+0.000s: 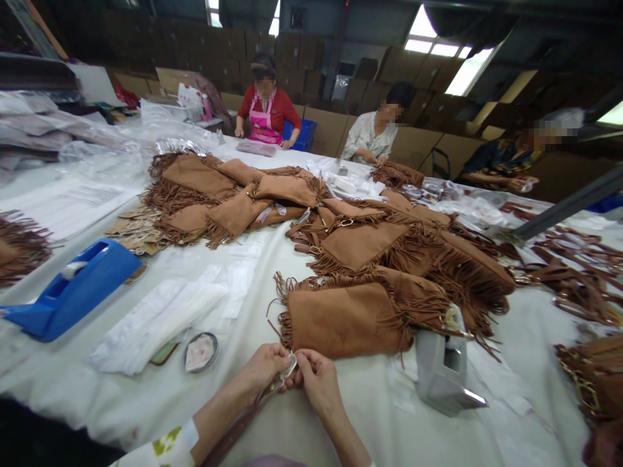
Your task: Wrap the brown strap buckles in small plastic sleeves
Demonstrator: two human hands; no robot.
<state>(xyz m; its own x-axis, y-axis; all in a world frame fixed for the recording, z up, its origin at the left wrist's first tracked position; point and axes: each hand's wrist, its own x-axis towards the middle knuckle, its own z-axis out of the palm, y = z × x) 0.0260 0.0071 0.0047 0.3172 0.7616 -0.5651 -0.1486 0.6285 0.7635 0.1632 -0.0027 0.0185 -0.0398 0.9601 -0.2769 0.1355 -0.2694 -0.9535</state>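
Near the table's front edge, my left hand (267, 371) is closed on a brown strap (237, 431) wrapped in clear plastic, with a metal clasp (291, 366) at its end. The strap trails down toward my body. My right hand (317, 377) pinches at the clasp end, its fingertips close to those of my left hand. What exactly the right fingertips grip is too small to tell. Just beyond both hands lies a brown fringed suede bag (343, 318), in front of a heap of similar bags (365, 245).
A blue tape dispenser (78, 285) stands at the left, a grey one (445, 373) at the right. White strips (160, 318) and a small round dish (200, 352) lie left of my hands. More straps (579, 272) are at the right. Three people sit across the table.
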